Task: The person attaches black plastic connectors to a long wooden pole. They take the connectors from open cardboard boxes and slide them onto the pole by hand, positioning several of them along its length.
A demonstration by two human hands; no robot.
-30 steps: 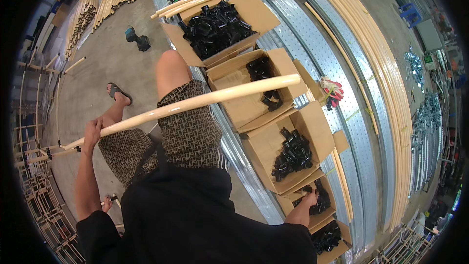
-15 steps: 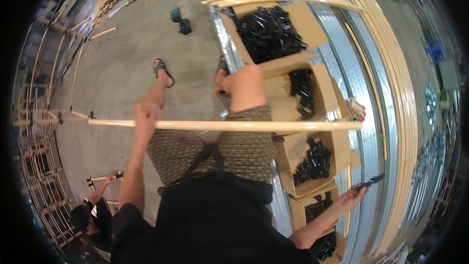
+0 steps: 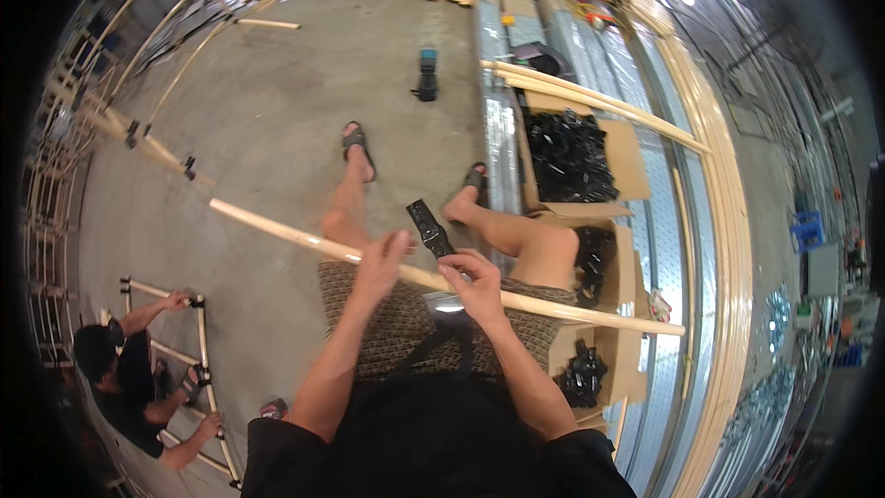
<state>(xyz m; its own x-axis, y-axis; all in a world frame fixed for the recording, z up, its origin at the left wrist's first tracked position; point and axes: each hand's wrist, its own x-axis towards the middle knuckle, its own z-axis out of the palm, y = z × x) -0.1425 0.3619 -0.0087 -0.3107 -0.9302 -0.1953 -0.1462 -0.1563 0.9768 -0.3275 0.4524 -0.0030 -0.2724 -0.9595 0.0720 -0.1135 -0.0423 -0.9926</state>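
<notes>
A long cream pipe [image 3: 590, 312] lies across my lap, slanting from upper left to lower right. Between thumb and fingers my right hand [image 3: 475, 288] pinches the lower end of a black metal pipe joint [image 3: 430, 229], which points up and away just above the pipe. My left hand [image 3: 380, 269] is over the pipe, to the left of the joint and apart from it. Its fingers are slightly blurred and loosely apart, with nothing seen in them. The palm hides a short stretch of pipe.
Cardboard boxes of black joints [image 3: 570, 159] stand along my right, beside metal profiles and stacked cream pipes [image 3: 728, 258]. Two pipes [image 3: 599, 103] lie across the far box. A cordless drill [image 3: 427, 76] rests on the floor. At left a co-worker [image 3: 120, 378] handles a pipe frame [image 3: 205, 350].
My right hand has come from beyond the boxes to my lap with the black joint. My left hand has slid right along the pipe and off its grip. The pipe now slants, and the view has shifted.
</notes>
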